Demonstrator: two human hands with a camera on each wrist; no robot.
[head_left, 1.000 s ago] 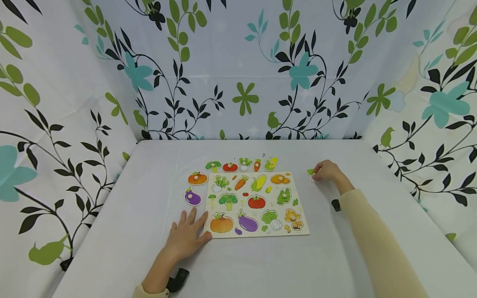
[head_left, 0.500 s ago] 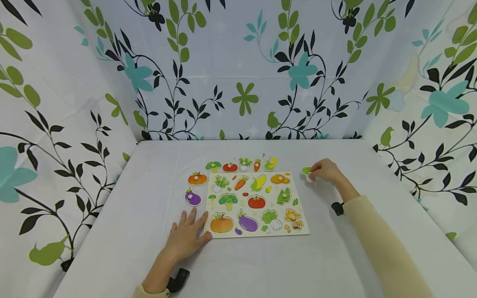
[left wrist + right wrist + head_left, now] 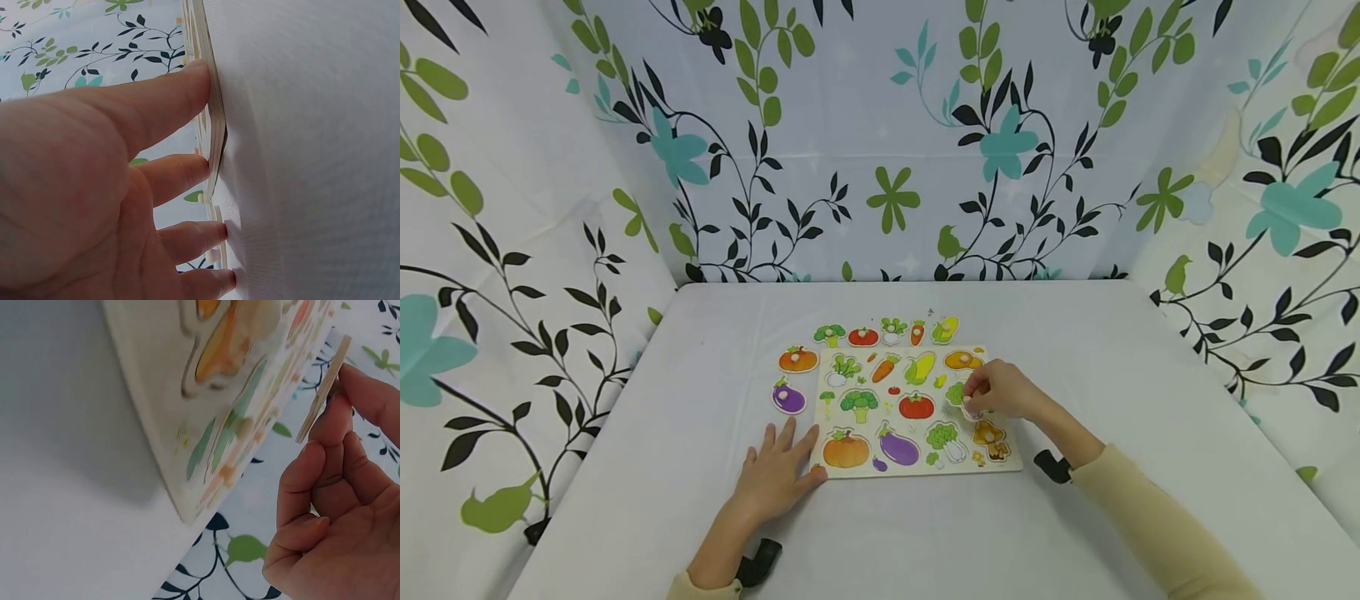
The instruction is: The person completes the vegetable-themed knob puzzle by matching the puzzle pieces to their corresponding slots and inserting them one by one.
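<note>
My right hand (image 3: 1009, 390) pinches a bok choy puzzle piece (image 3: 955, 393), with a leafy green top and pale base, above the right part of the wooden vegetable board (image 3: 917, 468). Seen edge-on in the right wrist view, this thin wooden piece (image 3: 324, 390) is between thumb and fingers, apart from the board. My left hand (image 3: 775, 473) lies with fingers spread at the board's near left corner. In the left wrist view its thumb (image 3: 178, 87) touches the board edge (image 3: 217, 119). A mushroom piece (image 3: 990, 437) with a knob sits in the board. The asparagus picture is mostly hidden by my right hand.
Left of the board lie a pumpkin piece (image 3: 797, 360) and an eggplant piece (image 3: 788, 397). Behind it stand in a row broccoli (image 3: 830, 335), tomato (image 3: 862, 337), radish (image 3: 893, 330), carrot (image 3: 917, 333) and corn (image 3: 945, 330) pieces. A patterned curtain (image 3: 880, 150) surrounds the white table.
My right hand has carried the bok choy piece from the table right of the board, leftward and nearer, to over the board's right side. The left hand has stayed in place.
</note>
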